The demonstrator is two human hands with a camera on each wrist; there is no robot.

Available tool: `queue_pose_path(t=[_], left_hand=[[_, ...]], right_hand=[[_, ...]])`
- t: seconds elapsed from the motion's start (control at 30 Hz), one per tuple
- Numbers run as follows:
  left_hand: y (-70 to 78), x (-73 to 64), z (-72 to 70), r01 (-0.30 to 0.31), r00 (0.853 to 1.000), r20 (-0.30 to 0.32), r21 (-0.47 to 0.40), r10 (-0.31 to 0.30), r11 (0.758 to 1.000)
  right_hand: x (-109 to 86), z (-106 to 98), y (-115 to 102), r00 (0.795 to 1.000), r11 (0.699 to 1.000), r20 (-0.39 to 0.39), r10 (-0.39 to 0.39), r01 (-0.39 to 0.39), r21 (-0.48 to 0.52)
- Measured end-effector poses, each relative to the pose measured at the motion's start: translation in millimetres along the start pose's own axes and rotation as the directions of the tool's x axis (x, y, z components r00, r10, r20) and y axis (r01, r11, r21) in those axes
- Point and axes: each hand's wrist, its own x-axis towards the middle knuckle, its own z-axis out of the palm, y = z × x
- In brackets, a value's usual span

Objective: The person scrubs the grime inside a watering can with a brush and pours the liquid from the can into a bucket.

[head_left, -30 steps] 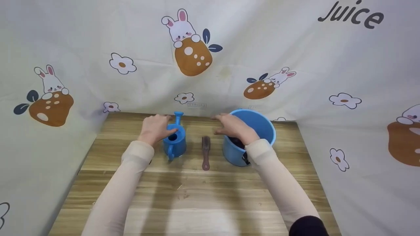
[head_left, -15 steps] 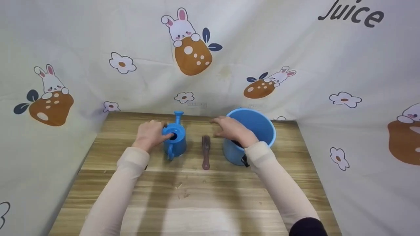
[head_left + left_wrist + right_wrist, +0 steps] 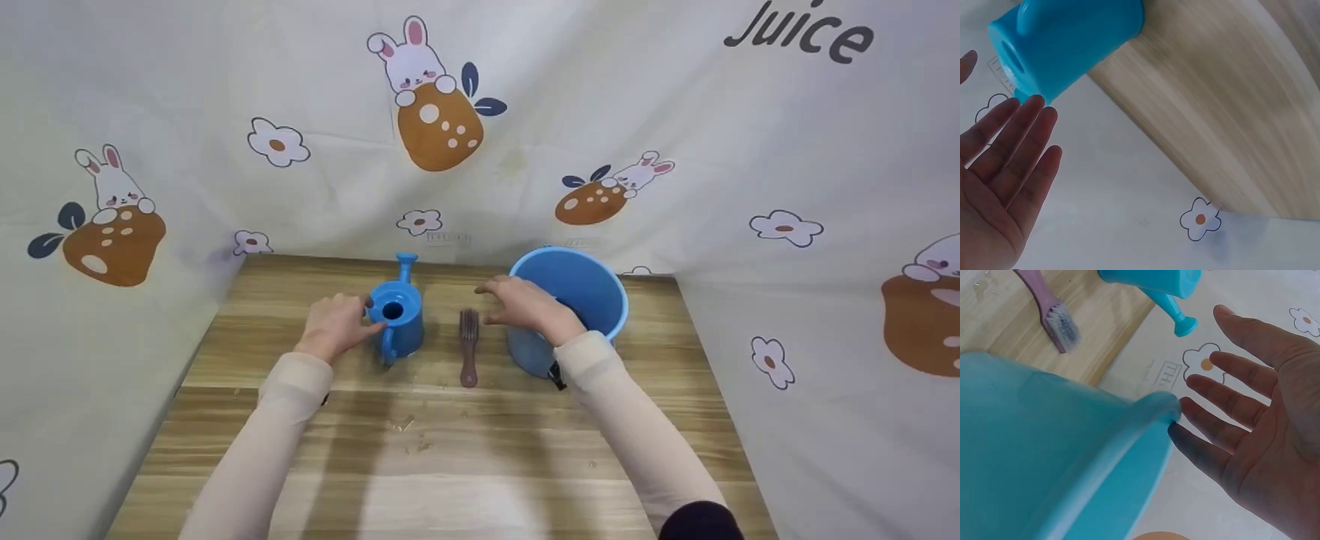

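A blue watering can [image 3: 405,326] stands upright at the back left of the table, its spout toward the wall. My left hand [image 3: 335,324] is at its left side, fingers straight and close to its top rim; the left wrist view shows the palm with nothing in it. My right hand [image 3: 527,304] hovers over the left rim of a blue bucket [image 3: 532,352], its fingers extended and holding nothing. In the right wrist view the lower fingertips overlap the bucket's rim. Between the hands lies a purple-brown brush [image 3: 469,349], bristles toward the wall.
A wooden tabletop [image 3: 450,480] with a few small wet spots carries these things. A printed cloth [image 3: 337,187] with rabbits and flowers hangs behind and along both sides. Something dark shows inside the bucket, partly behind my right wrist.
My left hand has moved left and toward me, from over the watering can to its left side. The right hand has come slightly toward me. Can, brush and bucket stay in place.
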Motion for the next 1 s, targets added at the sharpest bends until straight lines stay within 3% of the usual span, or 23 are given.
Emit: queue_pose_path(t=[0.2,0.43,0.8,1.0], left_hand=[[-1.6,-6.5,12.6,0.022,1.000,0.019,-0.047,-0.021,0.999],[-0.9,-9.3,25.7,0.034,0.999,0.015,-0.068,-0.033,0.997],[-1.2,-13.4,47.9,0.088,0.995,0.055,-0.147,-0.080,0.985],[-2.2,-15.7,58.0,0.107,0.993,0.073,-0.256,-0.091,0.961]], right_hand=[[-1.2,5,-10,0.998,0.990,-0.042,-0.043,0.037,-0.138],[-0.7,3,-20,0.997,0.991,-0.039,-0.059,0.054,-0.120],[1.5,13,-20,0.996,0.987,-0.011,-0.088,0.086,-0.136],[2.9,18,-20,0.996,0.990,-0.016,-0.086,0.083,-0.116]])
